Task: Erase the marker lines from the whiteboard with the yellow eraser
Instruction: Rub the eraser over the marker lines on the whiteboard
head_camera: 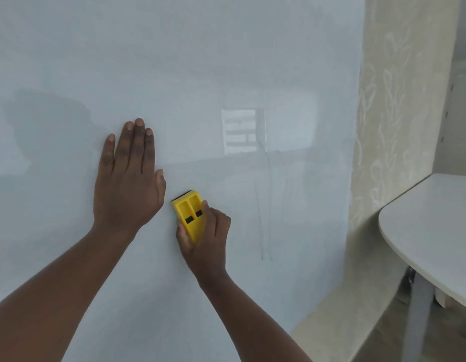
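The whiteboard (pixel 174 61) fills most of the view. My right hand (pixel 207 241) grips the yellow eraser (pixel 189 214) and presses its black felt side against the board, low and a little right of centre. My left hand (pixel 128 178) lies flat on the board just left of the eraser, fingers together and pointing up, holding nothing. Faint thin marker lines (pixel 264 205) run roughly vertically on the board to the right of the eraser. The board shows a pale reflection of a window.
The board's right edge meets a beige patterned wall (pixel 388 126). A white rounded table (pixel 435 226) on a metal leg (pixel 416 309) stands at the right, close to the board's lower right corner.
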### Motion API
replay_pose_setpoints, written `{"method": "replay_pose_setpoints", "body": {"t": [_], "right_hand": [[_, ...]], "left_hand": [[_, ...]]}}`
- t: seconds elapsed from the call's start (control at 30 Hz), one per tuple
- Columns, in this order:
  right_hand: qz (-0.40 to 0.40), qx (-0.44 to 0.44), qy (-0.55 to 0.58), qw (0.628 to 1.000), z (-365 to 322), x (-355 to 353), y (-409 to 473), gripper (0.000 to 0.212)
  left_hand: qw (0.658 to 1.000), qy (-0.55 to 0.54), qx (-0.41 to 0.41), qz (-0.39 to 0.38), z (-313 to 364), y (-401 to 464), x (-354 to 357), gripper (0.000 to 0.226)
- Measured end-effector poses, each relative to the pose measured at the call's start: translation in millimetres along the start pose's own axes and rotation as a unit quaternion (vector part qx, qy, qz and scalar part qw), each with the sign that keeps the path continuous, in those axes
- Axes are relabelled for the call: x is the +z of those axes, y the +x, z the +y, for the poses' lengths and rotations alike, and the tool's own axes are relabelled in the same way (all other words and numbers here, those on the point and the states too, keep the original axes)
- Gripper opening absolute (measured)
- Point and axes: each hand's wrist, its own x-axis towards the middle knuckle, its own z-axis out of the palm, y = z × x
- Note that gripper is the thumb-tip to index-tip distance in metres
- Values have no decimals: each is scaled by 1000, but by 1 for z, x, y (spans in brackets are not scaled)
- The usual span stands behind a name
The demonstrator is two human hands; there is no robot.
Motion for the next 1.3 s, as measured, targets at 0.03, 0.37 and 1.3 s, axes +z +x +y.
{"method": "replay_pose_setpoints", "body": {"t": [0.03,0.37,1.3], "right_hand": [[-4,9,0,1000,1,-1,-11,61],[49,224,-35,973,87,-27,-45,63],[36,129,3,991,88,-23,93,67]], "left_hand": [[1000,-1,1,-2,2,-6,1,66],[1000,5,-18,-10,19,-26,4,66],[997,-5,-71,21,38,-16,7,72]]}}
